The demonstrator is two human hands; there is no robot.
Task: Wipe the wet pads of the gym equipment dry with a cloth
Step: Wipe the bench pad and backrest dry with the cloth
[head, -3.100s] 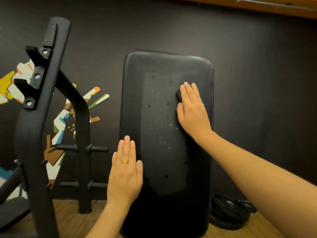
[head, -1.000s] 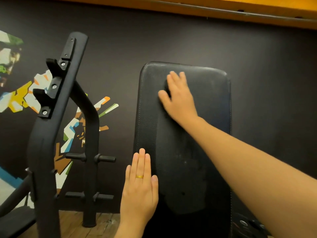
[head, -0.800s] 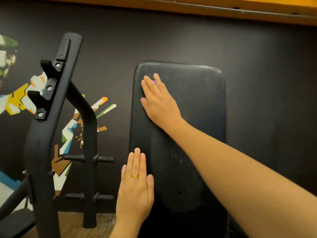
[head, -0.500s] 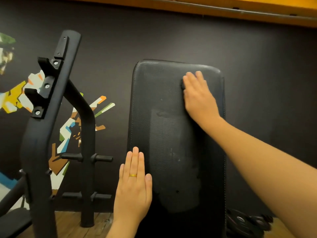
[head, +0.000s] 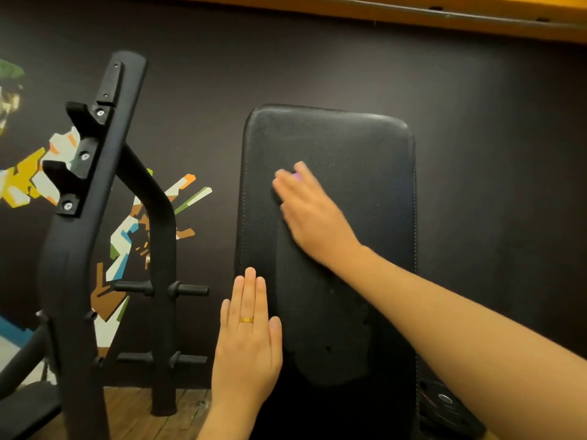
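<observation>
Pressing cloth (head: 298, 176) to pad (head: 365, 154), right hand (head: 313, 214) flat, left hand (head: 247, 354) flat at edge, rack (head: 79, 249) beside

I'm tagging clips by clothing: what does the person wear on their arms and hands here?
No sleeves or gloves show. The left hand wears a plain gold ring on one finger. The right hand is motion-blurred; no ring or watch shows there.

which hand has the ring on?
The left hand, flat on the pad at its lower left edge, wears a gold band. The right hand, blurred higher up, shows none.
</observation>
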